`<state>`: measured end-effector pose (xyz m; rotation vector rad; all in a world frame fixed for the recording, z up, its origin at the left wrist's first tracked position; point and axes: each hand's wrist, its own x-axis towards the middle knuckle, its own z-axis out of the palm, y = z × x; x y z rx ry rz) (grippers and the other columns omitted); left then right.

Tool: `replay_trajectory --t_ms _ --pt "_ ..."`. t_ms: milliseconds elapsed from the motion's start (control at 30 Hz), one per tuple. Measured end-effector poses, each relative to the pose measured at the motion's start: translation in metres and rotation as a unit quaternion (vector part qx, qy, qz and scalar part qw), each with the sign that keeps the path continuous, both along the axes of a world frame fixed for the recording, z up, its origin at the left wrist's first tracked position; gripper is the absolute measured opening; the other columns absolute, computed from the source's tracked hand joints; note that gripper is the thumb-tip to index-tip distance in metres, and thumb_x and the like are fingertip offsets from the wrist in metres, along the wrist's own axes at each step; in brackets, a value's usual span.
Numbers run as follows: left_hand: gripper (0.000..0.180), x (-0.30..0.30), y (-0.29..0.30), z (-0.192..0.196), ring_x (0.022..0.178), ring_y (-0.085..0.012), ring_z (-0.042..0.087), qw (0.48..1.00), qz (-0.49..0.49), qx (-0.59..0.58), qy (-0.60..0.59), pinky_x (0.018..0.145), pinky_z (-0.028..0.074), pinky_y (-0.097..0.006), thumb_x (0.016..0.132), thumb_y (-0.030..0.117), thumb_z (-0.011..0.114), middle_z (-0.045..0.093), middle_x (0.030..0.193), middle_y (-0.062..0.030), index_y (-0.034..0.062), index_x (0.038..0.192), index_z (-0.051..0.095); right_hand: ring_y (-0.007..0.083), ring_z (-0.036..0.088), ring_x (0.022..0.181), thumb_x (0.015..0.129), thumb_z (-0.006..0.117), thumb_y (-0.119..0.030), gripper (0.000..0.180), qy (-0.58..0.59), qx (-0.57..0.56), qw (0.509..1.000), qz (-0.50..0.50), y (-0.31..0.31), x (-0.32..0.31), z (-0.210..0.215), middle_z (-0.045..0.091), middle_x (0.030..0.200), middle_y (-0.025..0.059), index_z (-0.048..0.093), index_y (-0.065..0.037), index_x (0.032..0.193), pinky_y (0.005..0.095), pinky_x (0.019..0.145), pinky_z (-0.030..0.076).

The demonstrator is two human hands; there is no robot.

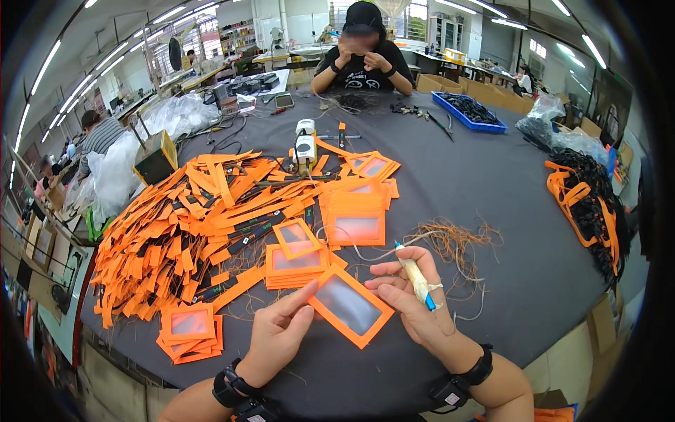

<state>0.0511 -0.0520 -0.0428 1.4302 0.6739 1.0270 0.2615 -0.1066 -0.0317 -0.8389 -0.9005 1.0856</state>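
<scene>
An orange-framed piece with a clear window (349,304), like a badge holder, is tilted between my hands above the dark table. My left hand (280,330) pinches its left corner between thumb and forefinger. In my right hand (422,306) is a slim blue pen-like tool (419,280), its middle wrapped in pale tape; the right fingertips are close to the holder's right side, and I cannot tell whether they touch it. Just beyond lie stacked orange holders (292,261), (357,225). Another small stack (188,325) lies left of my left hand.
A large heap of orange straps (190,218) covers the table's left side. Loose orange threads (457,246) lie beyond my right hand. A white power socket (305,148) with a cord, a blue tray (470,112) and black straps (598,218) stand farther off. Across the table sits a person (365,56).
</scene>
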Motion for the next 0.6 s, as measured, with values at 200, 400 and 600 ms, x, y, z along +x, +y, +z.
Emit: replay_trajectory --t_ms 200,400,600 --pt "0.034 -0.004 0.005 -0.005 0.097 -0.0218 0.064 0.999 -0.006 -0.025 -0.027 0.084 0.054 -0.031 0.094 0.003 0.051 0.06 0.115 -0.0159 -0.002 0.128 0.051 0.0182 0.061 0.098 0.087 0.054 0.005 0.041 -0.023 -0.013 0.999 0.025 -0.003 -0.001 0.001 0.054 0.109 0.015 0.033 -0.008 0.12 0.0296 0.087 0.051" --pt "0.047 -0.002 0.002 0.001 0.097 -0.0261 0.065 0.994 -0.007 -0.076 -0.082 0.082 0.056 -0.032 0.094 -0.001 0.048 0.062 0.109 -0.0152 0.0016 0.139 0.036 0.0157 0.063 0.091 0.086 0.053 0.006 0.039 -0.102 -0.016 0.994 0.024 -0.003 -0.003 0.0 0.056 0.105 0.0152 0.033 -0.006 0.118 0.0297 0.083 0.053" --pt "0.048 -0.001 0.003 0.004 0.097 -0.0264 0.066 0.989 -0.006 -0.125 -0.074 0.079 0.056 -0.03 0.094 0.002 0.048 0.062 0.109 -0.0157 -0.0007 0.139 0.032 0.0141 0.063 0.085 0.085 0.053 0.007 0.038 -0.09 -0.019 0.995 0.026 -0.003 -0.006 0.0 0.057 0.103 0.0158 0.034 -0.004 0.116 0.0294 0.079 0.055"
